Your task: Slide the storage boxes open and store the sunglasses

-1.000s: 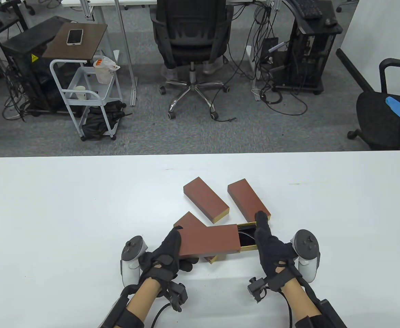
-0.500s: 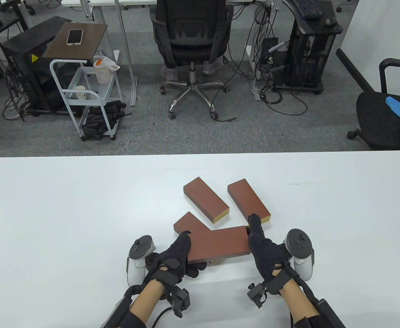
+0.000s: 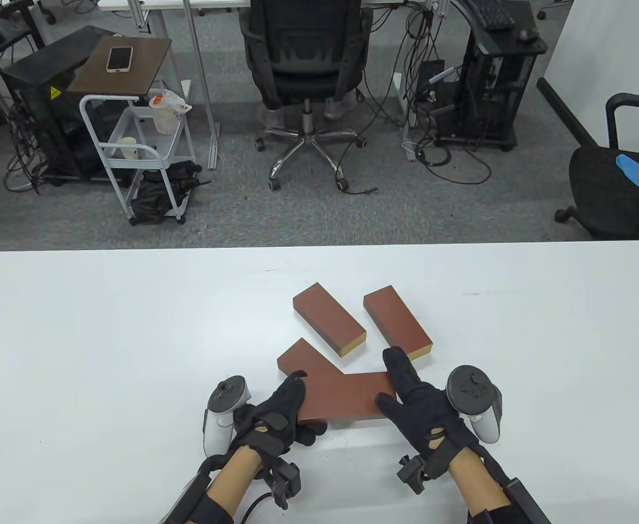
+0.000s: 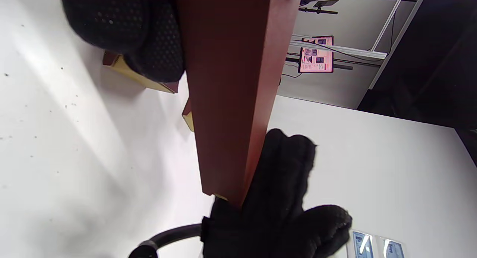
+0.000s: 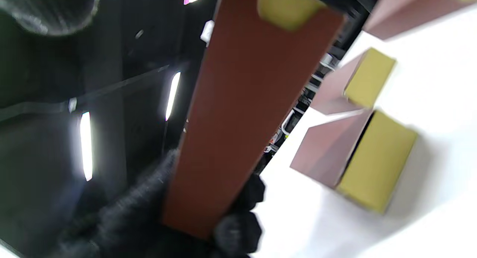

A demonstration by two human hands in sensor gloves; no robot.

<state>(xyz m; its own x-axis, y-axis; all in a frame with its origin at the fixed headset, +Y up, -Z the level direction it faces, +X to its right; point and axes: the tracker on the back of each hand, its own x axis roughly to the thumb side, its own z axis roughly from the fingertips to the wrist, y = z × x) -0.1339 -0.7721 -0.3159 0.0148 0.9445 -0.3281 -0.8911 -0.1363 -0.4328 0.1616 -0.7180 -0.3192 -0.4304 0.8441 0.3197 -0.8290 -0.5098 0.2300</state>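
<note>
Four reddish-brown rectangular sliding boxes with mustard-yellow ends sit near the front of the white table (image 3: 106,327), and we hold one of them between both hands. Our left hand (image 3: 278,406) in its black sensor glove grips the left end of the held box (image 3: 346,396), fingers over the top edge and thumb underneath; in the left wrist view the glove wraps the end nearest the camera (image 4: 149,38) while the box's long face (image 4: 227,86) runs away toward the other glove. Partly beneath the held box lies a second box (image 3: 304,357), angled up to the left, its near end hidden. Behind them, a third box (image 3: 327,319) lies diagonally with its yellow end facing us, and just to its right a fourth box (image 3: 397,321) lies at a similar slant, apart from it. Our right hand (image 3: 417,401) presses against the right end of the held box, index finger extended along the end face and thumb on the top; the drawer looks fully in. We cannot see the sunglasses in any view.
</note>
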